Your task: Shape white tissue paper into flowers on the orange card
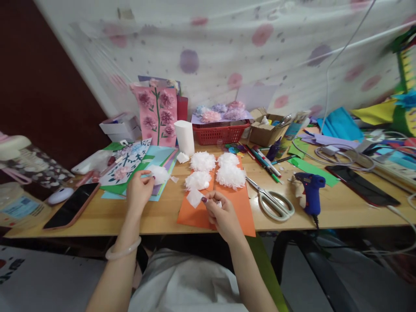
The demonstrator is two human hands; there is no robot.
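Note:
My left hand (140,187) pinches a partly formed white tissue paper puff (159,174), raised over the stacked coloured paper. In my right hand (222,212), a small square of white tissue (195,197) is held between thumb and fingertip, with a bit more white showing among the curled fingers. Several fluffy white paper flowers (230,176) rest on and beside the orange paper sheets (236,209) just beyond my right hand. A white paper roll (184,138) stands upright behind them, and a small stack of white squares (182,157) lies at its foot.
Scissors (274,201) and a blue glue gun (312,195) lie to the right, near a phone (364,185) and tangled cables. Another phone (73,204) sits at left. A red basket (221,133), a cardboard box (268,130) and a pink flower card (157,115) line the back.

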